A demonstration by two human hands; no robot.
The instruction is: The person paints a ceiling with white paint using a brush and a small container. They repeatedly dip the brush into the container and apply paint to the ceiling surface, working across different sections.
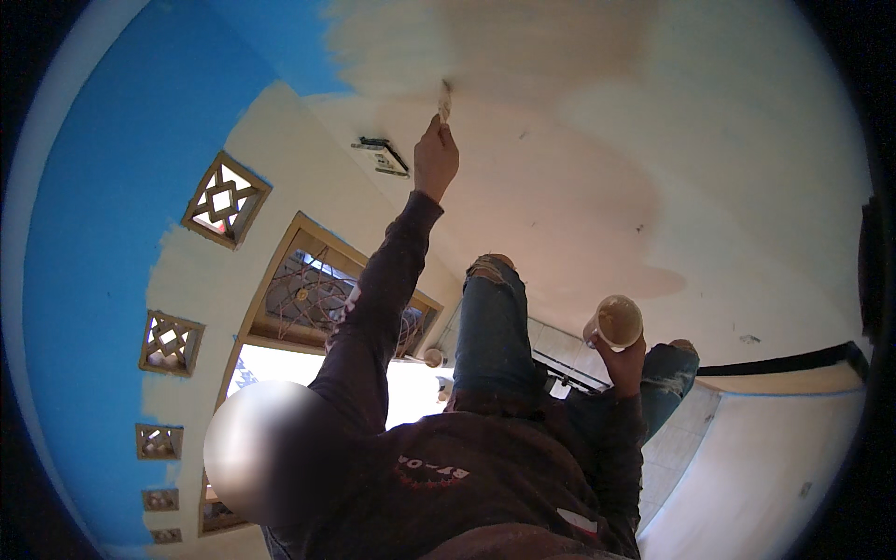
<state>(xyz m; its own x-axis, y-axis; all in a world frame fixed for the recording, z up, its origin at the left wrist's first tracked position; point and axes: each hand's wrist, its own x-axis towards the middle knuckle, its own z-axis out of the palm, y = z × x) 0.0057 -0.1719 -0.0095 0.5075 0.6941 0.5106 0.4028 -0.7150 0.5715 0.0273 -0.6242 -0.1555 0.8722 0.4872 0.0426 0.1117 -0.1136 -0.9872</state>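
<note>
At the upper middle, my left hand (435, 161) grips a narrow paint-smeared brush (444, 105), its tip at or very near a painted surface (532, 140) with blue, cream and pinkish-beige patches. I cannot tell whether the tip touches it. Lower right, my right hand (623, 364) is wrapped round a pale cup (613, 322) with beige residue or paint inside, held near a knee in torn jeans (672, 378). My dark long sleeves and torso (495, 485) fill the lower middle, with another jeaned leg (490, 336) between my arms.
A blue wall (84, 280) with cream patches holds several small lattice vents (224, 201). A wooden-framed window with a metal grille (303, 285) and a bright opening are at left of centre. A small dark-edged fitting (381, 157) sits near the brush. A blurred round patch covers the lower left.
</note>
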